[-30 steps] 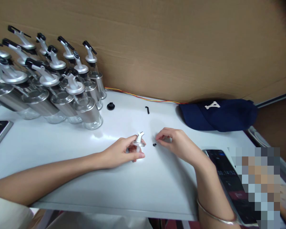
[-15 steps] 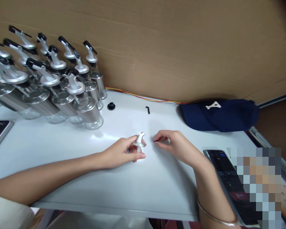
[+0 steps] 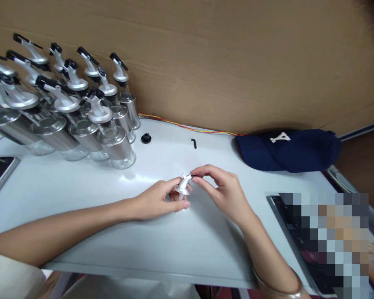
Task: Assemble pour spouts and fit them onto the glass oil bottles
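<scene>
My left hand point(image 3: 163, 198) grips a silver pourer spout point(image 3: 182, 189), its nozzle tilted up to the right. In a pinch of thumb and forefinger, my right hand point(image 3: 220, 187) holds a small black part point(image 3: 193, 176) at the tip of the nozzle. The fingers hide most of that part, so its shape is unclear. Behind the hands, a bent black lever point(image 3: 193, 143) lies on the white table point(image 3: 162, 249). Farther left rests a round black stopper point(image 3: 146, 138).
Several glass oil bottles point(image 3: 116, 145) with metal sleeves and pourer spouts crowd the left side. A navy cap point(image 3: 289, 151) lies at the back right, with a phone point(image 3: 294, 245) in front of it. A dark-screened device point(image 3: 0, 174) sits at the left edge. Thin wires point(image 3: 183, 126) run along the cardboard wall.
My right hand has moved left and slightly up, bringing the small black part to the spout's nozzle. The left hand stays nearly still around the spout.
</scene>
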The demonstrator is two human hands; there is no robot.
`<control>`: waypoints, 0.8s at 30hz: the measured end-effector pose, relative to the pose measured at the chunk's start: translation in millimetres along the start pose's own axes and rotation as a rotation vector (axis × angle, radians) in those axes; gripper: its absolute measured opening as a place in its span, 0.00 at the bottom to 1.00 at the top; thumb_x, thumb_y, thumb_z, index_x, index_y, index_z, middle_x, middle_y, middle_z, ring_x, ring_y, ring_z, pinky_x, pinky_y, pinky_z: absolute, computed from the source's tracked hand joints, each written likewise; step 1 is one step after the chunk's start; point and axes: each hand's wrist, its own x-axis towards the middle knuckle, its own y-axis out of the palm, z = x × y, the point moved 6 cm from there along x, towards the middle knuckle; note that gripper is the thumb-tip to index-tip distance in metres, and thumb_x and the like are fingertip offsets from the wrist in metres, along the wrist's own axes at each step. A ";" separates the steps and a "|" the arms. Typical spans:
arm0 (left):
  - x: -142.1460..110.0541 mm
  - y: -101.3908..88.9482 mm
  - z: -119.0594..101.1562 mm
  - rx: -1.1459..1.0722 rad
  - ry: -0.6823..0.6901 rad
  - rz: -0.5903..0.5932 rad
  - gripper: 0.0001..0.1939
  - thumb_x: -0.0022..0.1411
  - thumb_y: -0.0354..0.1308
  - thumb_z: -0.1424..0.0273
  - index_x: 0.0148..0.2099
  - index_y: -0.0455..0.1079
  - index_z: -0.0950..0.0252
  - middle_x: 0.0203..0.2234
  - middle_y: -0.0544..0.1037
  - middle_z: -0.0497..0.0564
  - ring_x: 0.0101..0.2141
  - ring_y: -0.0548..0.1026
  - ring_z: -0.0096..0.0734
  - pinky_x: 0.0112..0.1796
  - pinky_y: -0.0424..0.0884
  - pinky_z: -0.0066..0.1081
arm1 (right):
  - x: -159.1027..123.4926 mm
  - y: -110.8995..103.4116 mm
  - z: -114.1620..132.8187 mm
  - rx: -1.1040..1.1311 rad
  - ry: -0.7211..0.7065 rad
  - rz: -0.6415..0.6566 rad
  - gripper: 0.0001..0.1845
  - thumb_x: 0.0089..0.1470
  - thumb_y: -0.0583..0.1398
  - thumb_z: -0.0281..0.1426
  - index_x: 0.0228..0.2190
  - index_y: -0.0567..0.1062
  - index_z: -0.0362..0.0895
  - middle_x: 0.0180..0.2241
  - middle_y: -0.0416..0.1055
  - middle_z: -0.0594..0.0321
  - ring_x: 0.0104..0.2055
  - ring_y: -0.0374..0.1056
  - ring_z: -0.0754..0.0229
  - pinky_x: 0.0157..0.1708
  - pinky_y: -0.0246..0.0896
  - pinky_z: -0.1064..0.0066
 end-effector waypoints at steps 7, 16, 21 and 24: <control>0.4 0.8 -2.1 -0.063 0.011 0.000 0.09 0.59 0.54 0.68 0.40 0.60 0.65 0.27 0.72 0.47 0.27 0.70 0.25 0.34 0.66 0.30 | -1.6 0.4 5.6 0.017 -0.059 -0.022 0.06 0.58 0.58 0.28 0.34 0.76 0.44 0.32 0.75 0.61 0.33 0.71 0.62 0.34 0.65 0.73; 0.6 1.7 -2.5 -0.104 0.022 0.018 0.06 0.58 0.54 0.71 0.37 0.59 0.64 0.26 0.72 0.46 0.28 0.69 0.25 0.34 0.66 0.30 | -0.5 2.4 3.1 0.064 -0.030 0.018 0.07 0.57 0.58 0.32 0.34 0.77 0.45 0.31 0.76 0.60 0.32 0.71 0.60 0.34 0.65 0.70; 1.4 0.7 -3.4 -0.136 0.015 0.015 0.05 0.57 0.53 0.71 0.36 0.60 0.65 0.25 0.72 0.46 0.27 0.69 0.25 0.34 0.66 0.30 | -1.0 2.7 4.5 0.180 0.002 0.036 0.08 0.57 0.59 0.31 0.34 0.79 0.45 0.30 0.76 0.60 0.32 0.71 0.61 0.34 0.65 0.70; 0.9 0.0 -4.0 -0.169 0.006 0.010 0.06 0.57 0.53 0.70 0.37 0.62 0.65 0.25 0.71 0.46 0.27 0.69 0.26 0.34 0.67 0.30 | -2.2 5.6 1.2 0.322 0.080 0.103 0.11 0.58 0.57 0.33 0.37 0.79 0.45 0.30 0.75 0.60 0.33 0.71 0.60 0.35 0.66 0.68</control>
